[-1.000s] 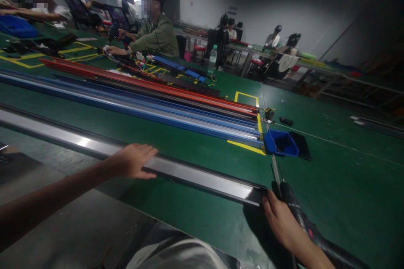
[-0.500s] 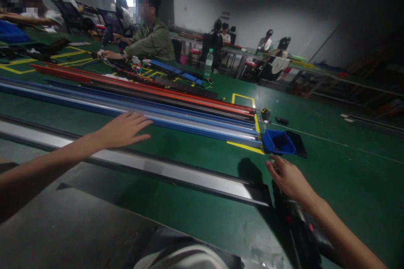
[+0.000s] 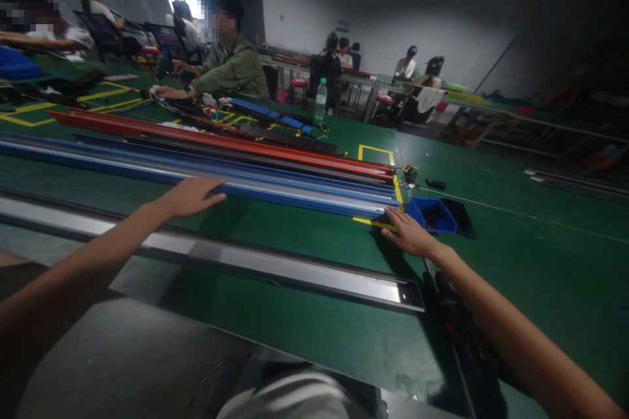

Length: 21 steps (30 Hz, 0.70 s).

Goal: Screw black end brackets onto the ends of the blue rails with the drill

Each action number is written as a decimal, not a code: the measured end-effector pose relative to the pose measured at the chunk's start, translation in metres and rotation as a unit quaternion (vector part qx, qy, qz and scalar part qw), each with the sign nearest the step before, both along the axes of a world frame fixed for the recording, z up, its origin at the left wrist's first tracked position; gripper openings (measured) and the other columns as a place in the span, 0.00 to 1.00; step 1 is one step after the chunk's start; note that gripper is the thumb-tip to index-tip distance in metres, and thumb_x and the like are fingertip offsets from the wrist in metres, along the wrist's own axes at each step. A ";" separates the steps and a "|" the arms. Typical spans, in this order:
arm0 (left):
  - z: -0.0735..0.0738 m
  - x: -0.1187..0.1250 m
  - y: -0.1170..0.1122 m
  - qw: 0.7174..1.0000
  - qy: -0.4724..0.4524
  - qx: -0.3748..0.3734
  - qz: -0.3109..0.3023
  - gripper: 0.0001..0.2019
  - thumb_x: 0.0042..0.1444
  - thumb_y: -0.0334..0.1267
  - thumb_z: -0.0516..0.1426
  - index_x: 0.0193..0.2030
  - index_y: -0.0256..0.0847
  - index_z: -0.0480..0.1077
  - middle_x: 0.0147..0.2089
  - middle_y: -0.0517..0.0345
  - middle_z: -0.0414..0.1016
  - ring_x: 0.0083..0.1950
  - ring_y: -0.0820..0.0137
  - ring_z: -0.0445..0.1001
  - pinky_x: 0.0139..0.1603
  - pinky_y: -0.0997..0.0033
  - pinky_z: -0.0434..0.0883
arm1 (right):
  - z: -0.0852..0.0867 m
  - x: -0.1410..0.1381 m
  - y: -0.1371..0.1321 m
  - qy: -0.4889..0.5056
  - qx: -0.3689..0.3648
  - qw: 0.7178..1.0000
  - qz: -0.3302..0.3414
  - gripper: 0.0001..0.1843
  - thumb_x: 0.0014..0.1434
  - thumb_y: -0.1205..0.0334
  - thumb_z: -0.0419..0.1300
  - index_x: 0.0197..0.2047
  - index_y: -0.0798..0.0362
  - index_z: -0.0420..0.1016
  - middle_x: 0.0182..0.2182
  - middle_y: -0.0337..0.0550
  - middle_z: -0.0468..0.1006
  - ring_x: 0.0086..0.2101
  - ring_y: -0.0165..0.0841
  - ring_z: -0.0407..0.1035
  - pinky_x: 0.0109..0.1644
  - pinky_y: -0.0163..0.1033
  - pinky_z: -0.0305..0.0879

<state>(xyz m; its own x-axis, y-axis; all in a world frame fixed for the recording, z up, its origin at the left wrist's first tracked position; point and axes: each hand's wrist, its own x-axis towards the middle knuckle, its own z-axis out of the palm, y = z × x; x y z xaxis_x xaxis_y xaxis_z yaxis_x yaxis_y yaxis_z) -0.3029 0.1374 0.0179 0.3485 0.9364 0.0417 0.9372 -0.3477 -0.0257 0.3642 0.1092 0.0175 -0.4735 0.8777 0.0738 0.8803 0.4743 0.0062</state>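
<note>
Long blue metal profiles lie side by side across the green table. My left hand rests at the near edge of the closest blue profile, fingers stretched out. At the right end of the same profile, my right hand has its fingers extended over the edge; whether they touch it is hard to tell. Neither hand is closed around anything. Nearer to me lies a long silver and black profile, apart from both hands. Behind the blue ones are red profiles.
A blue bin with dark contents stands past my right hand. A black tool, partly under my right forearm, lies on the table. A water bottle stands farther back. Across the table a co-worker handles wires.
My right hand has moved left and forward, from beside the blue bin to the blue profile's end. My left hand stays by the blue profile, shifted slightly left.
</note>
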 end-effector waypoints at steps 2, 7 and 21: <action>-0.002 0.003 0.001 1.000 -0.003 0.000 0.015 0.42 0.67 0.66 0.37 0.74 0.36 0.60 0.73 0.42 0.67 0.73 0.52 0.65 0.73 0.52 0.58 | -0.004 0.002 0.003 0.005 0.001 1.000 0.003 0.41 0.72 0.39 0.46 0.76 0.60 0.56 0.72 0.64 0.63 0.71 0.55 0.57 0.73 0.62 0.59; -0.004 0.011 0.004 0.998 0.000 0.000 0.059 0.40 0.67 0.65 0.38 0.72 0.39 0.63 0.72 0.41 0.67 0.73 0.46 0.64 0.70 0.42 0.58 | -0.009 0.001 0.013 0.012 0.006 1.000 -0.012 0.41 0.72 0.38 0.45 0.76 0.60 0.56 0.72 0.65 0.62 0.73 0.55 0.52 0.74 0.62 0.56; -0.004 0.007 0.005 0.997 0.011 -0.035 0.065 0.39 0.68 0.62 0.40 0.70 0.32 0.63 0.70 0.36 0.68 0.70 0.49 0.66 0.70 0.48 0.60 | -0.016 0.000 -0.001 -0.011 -0.012 0.999 -0.040 0.44 0.73 0.37 0.43 0.79 0.59 0.48 0.77 0.62 0.51 0.75 0.52 0.43 0.76 0.60 0.49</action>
